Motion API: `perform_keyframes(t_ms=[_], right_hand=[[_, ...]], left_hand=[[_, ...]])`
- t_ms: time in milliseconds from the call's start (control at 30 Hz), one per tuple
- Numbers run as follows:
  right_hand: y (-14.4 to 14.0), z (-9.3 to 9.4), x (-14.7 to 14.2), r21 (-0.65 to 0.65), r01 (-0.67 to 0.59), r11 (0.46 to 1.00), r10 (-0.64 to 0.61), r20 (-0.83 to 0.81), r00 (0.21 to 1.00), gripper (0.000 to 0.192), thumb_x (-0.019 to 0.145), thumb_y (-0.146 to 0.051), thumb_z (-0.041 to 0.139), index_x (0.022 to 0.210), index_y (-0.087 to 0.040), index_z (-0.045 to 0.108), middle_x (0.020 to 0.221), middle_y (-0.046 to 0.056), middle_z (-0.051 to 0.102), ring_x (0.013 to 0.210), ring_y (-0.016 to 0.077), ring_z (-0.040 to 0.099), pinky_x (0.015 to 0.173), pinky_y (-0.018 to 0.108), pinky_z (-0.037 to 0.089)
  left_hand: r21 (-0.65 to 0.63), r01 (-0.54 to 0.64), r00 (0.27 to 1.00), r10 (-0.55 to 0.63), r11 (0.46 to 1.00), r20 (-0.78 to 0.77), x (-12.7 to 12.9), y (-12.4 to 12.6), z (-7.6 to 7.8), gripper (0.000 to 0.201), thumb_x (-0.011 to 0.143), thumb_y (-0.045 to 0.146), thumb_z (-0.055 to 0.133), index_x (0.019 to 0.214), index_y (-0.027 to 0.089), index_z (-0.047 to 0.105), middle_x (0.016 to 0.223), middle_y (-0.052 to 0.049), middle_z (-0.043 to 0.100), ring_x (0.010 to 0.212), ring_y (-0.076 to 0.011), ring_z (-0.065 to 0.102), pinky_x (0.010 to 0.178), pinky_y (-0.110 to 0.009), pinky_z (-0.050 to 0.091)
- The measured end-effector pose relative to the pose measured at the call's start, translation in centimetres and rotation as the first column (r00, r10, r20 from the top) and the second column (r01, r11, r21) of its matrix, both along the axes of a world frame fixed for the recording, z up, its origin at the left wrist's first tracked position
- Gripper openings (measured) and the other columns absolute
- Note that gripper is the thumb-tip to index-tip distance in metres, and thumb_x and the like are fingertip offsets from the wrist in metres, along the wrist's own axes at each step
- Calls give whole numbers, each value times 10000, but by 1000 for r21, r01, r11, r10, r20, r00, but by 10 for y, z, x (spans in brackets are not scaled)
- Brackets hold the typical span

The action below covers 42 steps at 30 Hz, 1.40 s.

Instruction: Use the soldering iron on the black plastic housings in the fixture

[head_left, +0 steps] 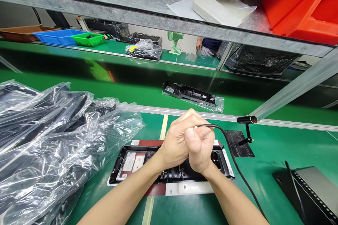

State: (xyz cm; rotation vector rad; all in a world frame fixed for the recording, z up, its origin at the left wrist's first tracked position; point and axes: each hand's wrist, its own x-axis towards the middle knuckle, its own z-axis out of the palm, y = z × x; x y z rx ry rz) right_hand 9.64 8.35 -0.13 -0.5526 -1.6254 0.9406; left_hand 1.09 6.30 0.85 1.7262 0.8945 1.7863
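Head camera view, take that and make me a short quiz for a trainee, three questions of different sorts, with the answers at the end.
1. What leads out from where the left hand and the right hand meet?
a) a yellow strap
b) a black cable
c) a blue hose

2. True or false: the plastic-wrapped pile lies on the left side of the picture.

3. Which two trays flank the blue tray at the back, one on each side?

Key: 1. b. 2. True. 3. The brown tray on its left in the picture, the green tray on its right.
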Motion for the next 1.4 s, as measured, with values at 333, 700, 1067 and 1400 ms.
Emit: perform_keyframes(t_ms=[333,700,1067,1400], right_hand=[[1,-1,-1,10,12,1000,-12,2,1000,394,828,-382,572,554,-246,324,545,-41,291,548,141,365,536,311,409],[0,1,-1,-6,-36,999,36,-27,999,434,852,-356,556,531,-244,286,530,-56,233,499,105,229,474,285,314],[0,-2,-1,-40,-14,999,14,16,1000,419,833,-395,558,544,-256,289,529,-45,226,537,144,332,486,301,366],[0,0,-2,-1,-118,993,117,-66,991,434,859,-270,563,545,-244,265,534,-63,226,502,102,203,480,294,246]], left_hand=[[17,-46,999,47,999,-17,0,1,-2,220,993,319,568,915,167,705,872,-67,670,815,-183,596,716,-324,489],[-7,-35,999,35,999,4,2,-1,0,224,994,299,564,906,160,715,872,-74,648,810,-181,594,713,-322,480],[-1,-39,999,39,999,2,1,0,-3,202,990,296,573,922,176,721,878,-63,655,822,-180,598,725,-314,486],[-7,-25,1000,26,1000,11,1,0,-4,211,993,306,574,950,171,730,900,-73,661,836,-185,599,740,-317,481]])
